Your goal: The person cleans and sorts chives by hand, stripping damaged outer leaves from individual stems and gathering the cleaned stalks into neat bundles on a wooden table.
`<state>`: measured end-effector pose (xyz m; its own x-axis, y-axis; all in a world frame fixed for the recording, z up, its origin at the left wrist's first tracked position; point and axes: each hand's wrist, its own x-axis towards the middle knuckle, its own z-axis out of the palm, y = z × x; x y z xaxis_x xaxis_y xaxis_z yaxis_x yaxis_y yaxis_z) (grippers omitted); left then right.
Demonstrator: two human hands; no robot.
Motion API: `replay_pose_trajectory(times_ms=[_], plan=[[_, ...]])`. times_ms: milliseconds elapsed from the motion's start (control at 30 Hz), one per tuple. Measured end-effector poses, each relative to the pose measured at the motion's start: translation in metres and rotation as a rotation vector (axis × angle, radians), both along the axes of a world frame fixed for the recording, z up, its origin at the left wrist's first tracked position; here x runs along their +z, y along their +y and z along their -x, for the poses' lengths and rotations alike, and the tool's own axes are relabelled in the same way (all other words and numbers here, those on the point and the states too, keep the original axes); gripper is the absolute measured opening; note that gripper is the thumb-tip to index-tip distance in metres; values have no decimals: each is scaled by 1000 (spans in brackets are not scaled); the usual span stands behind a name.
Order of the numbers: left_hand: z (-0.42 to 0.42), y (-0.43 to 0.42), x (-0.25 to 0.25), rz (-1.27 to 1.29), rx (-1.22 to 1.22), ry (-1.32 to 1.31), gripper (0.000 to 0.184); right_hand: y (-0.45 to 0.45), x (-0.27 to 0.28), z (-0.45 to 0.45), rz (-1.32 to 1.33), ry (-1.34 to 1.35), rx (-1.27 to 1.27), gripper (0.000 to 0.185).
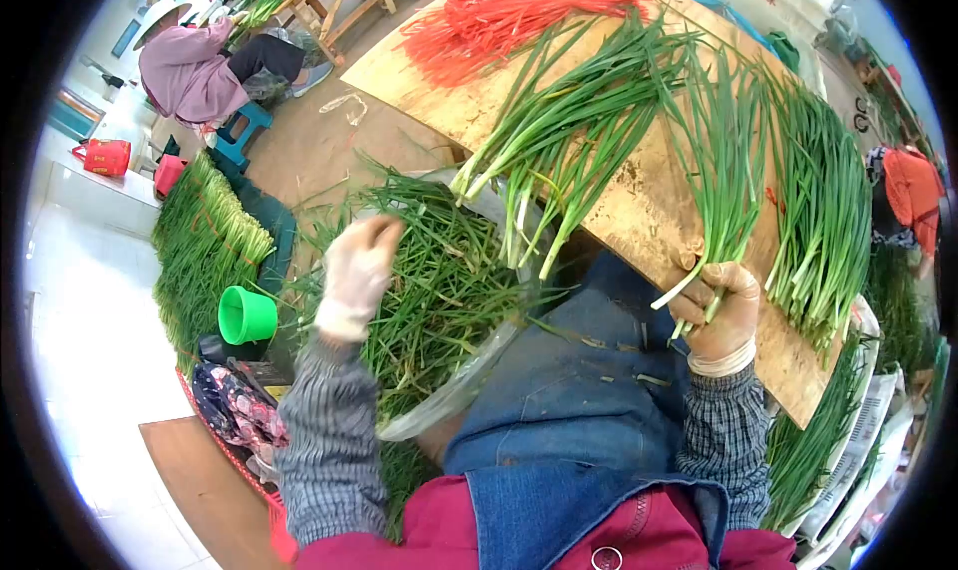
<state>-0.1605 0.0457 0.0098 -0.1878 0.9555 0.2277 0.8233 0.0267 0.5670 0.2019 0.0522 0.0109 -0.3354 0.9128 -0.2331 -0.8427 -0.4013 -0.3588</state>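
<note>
My right hand (720,310), in a thin pale glove, grips the white stem ends of a few green stalks (723,161) at the front edge of the wooden board (639,206). My left hand (359,271), gloved too, is raised over a plastic-lined container of loose green leaves (439,290); its fingers are curled together and blurred. Left of the held stalks, a loose pile of stalks (589,121) lies on the board with its stems over the edge. To the right lies a thick bunch of stalks (823,211).
Red ties (519,21) lie at the board's far side. A green cup (246,315) and stacked bundles (205,251) are on the left. Another person (195,66) sits at the upper left near a blue stool (239,131). More greens (813,460) are at the lower right.
</note>
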Motion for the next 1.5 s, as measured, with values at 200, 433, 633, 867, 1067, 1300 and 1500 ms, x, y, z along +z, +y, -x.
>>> replay_pose_trajectory(times_ms=[200, 433, 633, 867, 1067, 1300, 1500], plan=[[-49, 85, -5, 331, -32, -501, 29, 0, 10, 8, 11, -110, -18, 27], [-103, 30, 41, -217, -22, -322, 17, 7, 11, 24, 31, -126, -16, 22], [-151, -9, 33, -539, -289, -5, 26, 10, 23, 53, 72, -275, -121, 9], [-166, -32, 34, -364, -515, 220, 46, 9, 14, 54, 136, -423, -155, 7], [-152, -24, 42, -28, -355, -565, 20, 7, 2, 40, 104, -230, -57, 6], [-173, 18, 34, 568, -376, -1023, 24, 4, 11, 42, 114, -220, -27, 5], [-176, 21, 24, 599, -263, -1240, 18, 7, 7, 49, 132, -355, -189, 6]])
